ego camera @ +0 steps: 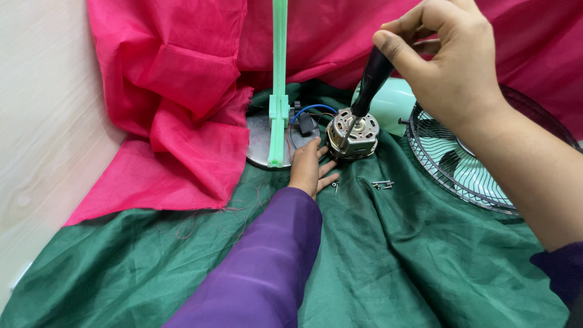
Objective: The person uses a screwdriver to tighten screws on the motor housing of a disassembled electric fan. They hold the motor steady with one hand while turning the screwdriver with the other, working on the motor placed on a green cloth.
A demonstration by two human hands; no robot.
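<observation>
A small metal fan motor with copper windings sits on green cloth. My right hand grips a black-handled screwdriver, its tip down on the motor's top. My left hand, in a purple sleeve, rests on the cloth with fingers spread against the motor's near left side. Blue and black wires run from the motor to a small black part beside a pale green upright stand on a round metal base.
Loose screws lie on the cloth just right of my left hand. A black wire fan guard with pale green blades lies at the right. Pink cloth is heaped at the back and left. A pale wall is far left.
</observation>
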